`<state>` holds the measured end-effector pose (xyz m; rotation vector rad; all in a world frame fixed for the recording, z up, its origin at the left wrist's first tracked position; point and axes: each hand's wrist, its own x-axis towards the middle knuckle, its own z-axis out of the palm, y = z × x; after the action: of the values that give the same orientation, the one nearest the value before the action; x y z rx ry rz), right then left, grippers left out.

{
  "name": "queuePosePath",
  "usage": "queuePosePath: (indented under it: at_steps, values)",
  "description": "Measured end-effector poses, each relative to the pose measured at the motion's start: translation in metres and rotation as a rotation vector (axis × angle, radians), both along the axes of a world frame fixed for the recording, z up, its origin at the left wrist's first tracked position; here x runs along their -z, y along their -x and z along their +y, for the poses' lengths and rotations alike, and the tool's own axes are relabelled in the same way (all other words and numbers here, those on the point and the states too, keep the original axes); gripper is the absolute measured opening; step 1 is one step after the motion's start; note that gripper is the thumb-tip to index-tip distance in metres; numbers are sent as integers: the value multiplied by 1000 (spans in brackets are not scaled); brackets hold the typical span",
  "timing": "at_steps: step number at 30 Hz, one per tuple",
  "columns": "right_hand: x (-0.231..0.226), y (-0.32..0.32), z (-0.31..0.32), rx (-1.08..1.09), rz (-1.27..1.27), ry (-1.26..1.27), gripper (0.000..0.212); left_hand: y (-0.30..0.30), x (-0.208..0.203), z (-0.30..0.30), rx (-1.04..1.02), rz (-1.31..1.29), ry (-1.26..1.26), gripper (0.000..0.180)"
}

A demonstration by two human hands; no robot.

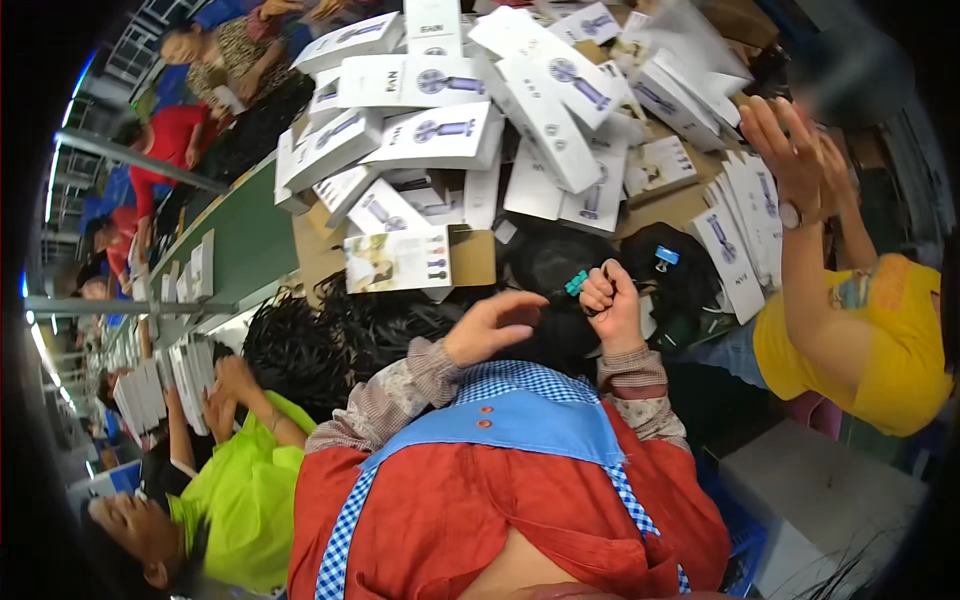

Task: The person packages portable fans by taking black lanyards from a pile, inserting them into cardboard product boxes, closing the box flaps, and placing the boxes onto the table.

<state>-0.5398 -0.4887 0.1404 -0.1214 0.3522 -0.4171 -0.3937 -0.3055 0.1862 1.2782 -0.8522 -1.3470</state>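
My left hand [495, 328] is held over a dark heap, fingers stretched out and the thumb apart, with nothing visible in it. To its right, my right hand [612, 295] is raised with its fingers curled closed. Something thin and dark shows at these fingers, too small to make out. A small green clip [576, 283] sits just left of that fist. Below and left of my left hand lies a tangled pile of black cords [310, 340]. A flat printed box [398, 260] lies just beyond my left hand.
Many white printed fan boxes [430, 130] are heaped ahead. A blue binder clip [667, 259] sits on black material at right. A co-worker in yellow [850, 340] reaches up on the right; another in lime green [240, 500] handles boxes at left. A green conveyor belt [250, 225] runs along the left.
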Motion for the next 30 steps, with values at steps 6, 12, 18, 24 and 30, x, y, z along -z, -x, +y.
queuePosePath:
  at_steps: [6, 12, 18, 24, 30]
  values:
    - [-6, -51, 38, -265, 184, 240, 9, -99, -1, 75, -283, -1245, -98, 109]
    - [6, -103, 64, -375, 126, 373, 12, -133, 39, 87, -128, -1629, -377, 106]
    - [-22, -127, 58, -201, 70, 473, 16, -112, 37, 93, -305, -1495, -206, 100]
    - [-37, -142, 64, -187, -1, 894, 15, -78, 23, 93, -429, -1325, -102, 99]
    - [-71, -126, 53, -87, 6, 963, 14, -63, 31, 103, -562, -1181, -106, 103]
